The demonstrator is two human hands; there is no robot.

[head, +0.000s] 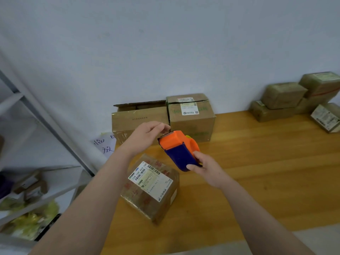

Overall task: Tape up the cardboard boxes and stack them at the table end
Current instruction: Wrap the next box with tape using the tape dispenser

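Nearest me, at 6 o'clock from the dispenser, the small box (150, 190) lay skewed on the bench (257, 162), label up, with glossy tape already over its top. Above it my right hand (205, 169) gripped the tape dispenser (179, 150) at its blue body, thumb along the near side and fingers curled round behind.

At 10 o'clock from the dispenser my left hand (146, 135) had its fingertips (162, 128) bunched in a pinch at the toothed edge. I judged they were on the loose tape end, though the clear film itself did not show.

To do this step well, I reckoned I should draw out only a short tail and keep it taut and clear of the teeth. I should then anchor it down one side of a box before running the dispenser low along the seam.

Farther off at 12 o'clock, against the wall, stood the open box (138, 119) with a flap raised. The closed box (192, 118) sat just beside it on its right. At 2 o'clock, well apart at the bench's far end, sat the stack of taped boxes (283, 100).
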